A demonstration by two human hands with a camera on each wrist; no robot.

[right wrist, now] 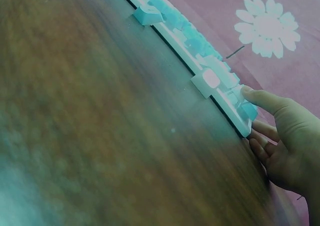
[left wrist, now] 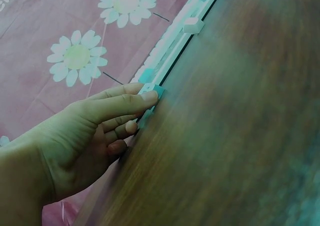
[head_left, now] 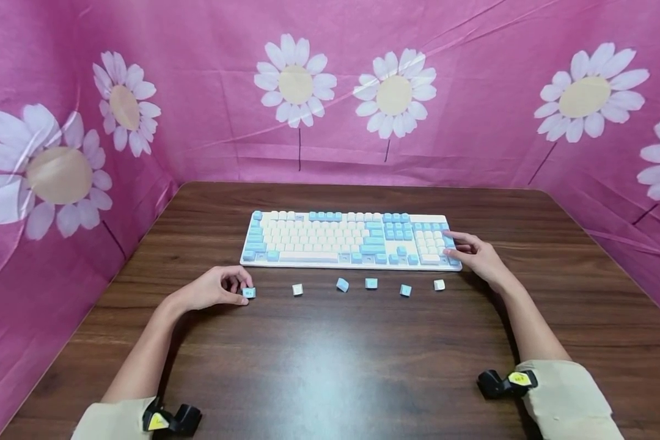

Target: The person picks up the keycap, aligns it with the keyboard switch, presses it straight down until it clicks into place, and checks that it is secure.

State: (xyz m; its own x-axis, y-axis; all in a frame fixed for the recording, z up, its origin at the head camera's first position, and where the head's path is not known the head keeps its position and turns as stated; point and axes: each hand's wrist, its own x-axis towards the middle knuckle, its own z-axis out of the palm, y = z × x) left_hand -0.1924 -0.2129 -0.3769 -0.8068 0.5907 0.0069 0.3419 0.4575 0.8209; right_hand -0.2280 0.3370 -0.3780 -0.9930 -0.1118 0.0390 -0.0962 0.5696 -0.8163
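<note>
Surroundings: pink cloth [head_left: 214, 91] printed with white daisies, hung behind and at both sides of a brown wood-grain desk [head_left: 330, 366]. Two light sleeves [head_left: 569, 397], each carrying a black device [head_left: 497, 384] with a yellow label.

Loose pieces: five keycaps in a spaced row on the desk, between the keyboard [head_left: 330, 256] and its near part. From left to right we count a white keycap [head_left: 297, 289], a blue keycap, tilted [head_left: 343, 285], a blue keycap, nearly square-on [head_left: 371, 283], a blue keycap, slightly turned [head_left: 405, 291], and a white keycap, rightmost [head_left: 439, 285], which stands just before the keyboard's number-pad end.

Left hand [head_left: 211, 287]: thumb and fingertip pinching a blue keycap with dark marks [head_left: 249, 293], near the keyboard's front left corner. Whether that piece touches the desk we cannot tell.

Right hand [head_left: 481, 260]: thumb and forefinger spread apart, tips at the keyboard's right end.

Keyboard: white and blue, lying flat, mid-desk. We record its long axis running left to right, roughly parallel to the desk's far edge; number pad at right, space bar [head_left: 308, 256] towards the person.

Pinched keycap: marked face turned towards the head camera, its slightly longer side also lying left to right.
</note>
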